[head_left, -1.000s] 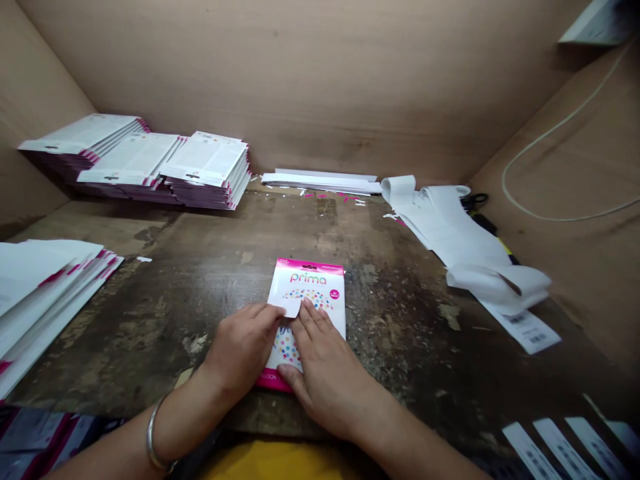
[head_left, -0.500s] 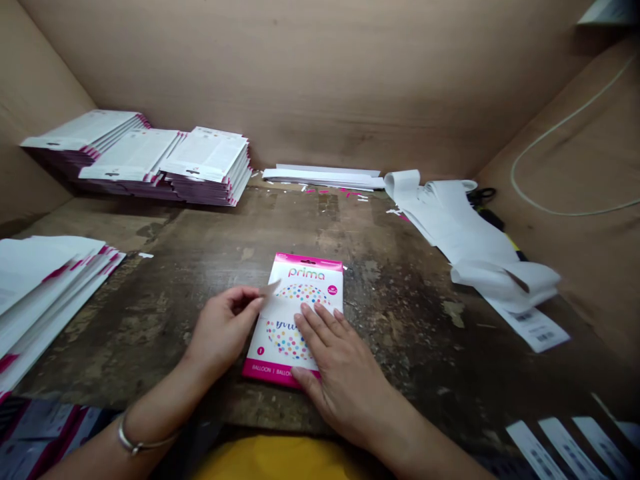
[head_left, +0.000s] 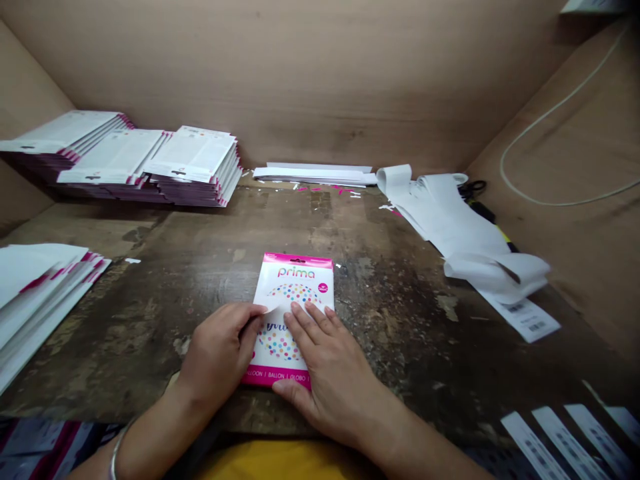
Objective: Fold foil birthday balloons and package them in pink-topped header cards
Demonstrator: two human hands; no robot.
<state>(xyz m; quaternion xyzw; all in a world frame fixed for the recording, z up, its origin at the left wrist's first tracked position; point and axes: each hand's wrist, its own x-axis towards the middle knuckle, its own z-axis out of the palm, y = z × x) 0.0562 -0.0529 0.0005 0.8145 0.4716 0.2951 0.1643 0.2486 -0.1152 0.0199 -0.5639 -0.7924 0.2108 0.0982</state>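
In front of me a balloon packet (head_left: pixel 296 273) lies flat on the table, white with pink bands at top and bottom and a dotted balloon print. My right hand (head_left: pixel 333 360) rests flat on its lower right part, fingers spread and pressing on it. At the packet's left edge my left hand (head_left: pixel 220 350) is closed, pinching a thin whitish strip (head_left: pixel 275 307) between thumb and forefinger. The strip reaches over the front of the packet; what it is exactly I cannot tell. Part of the printed front is hidden under my right hand.
Stacks of white and pink packets (head_left: pixel 193 157) stand at the back left, more packets (head_left: pixel 45 280) at the left. A loose label strip (head_left: pixel 460 213) curls on the right, scissors (head_left: pixel 473 190) behind it. Label strips (head_left: pixel 565 433) hang at the front right. Folded paper (head_left: pixel 315 175) lies at the back.
My left hand has moved down slightly along the packet's left side, and the pinched strip now lies lower over its front. My right hand stays on the packet. The view has shifted a little.
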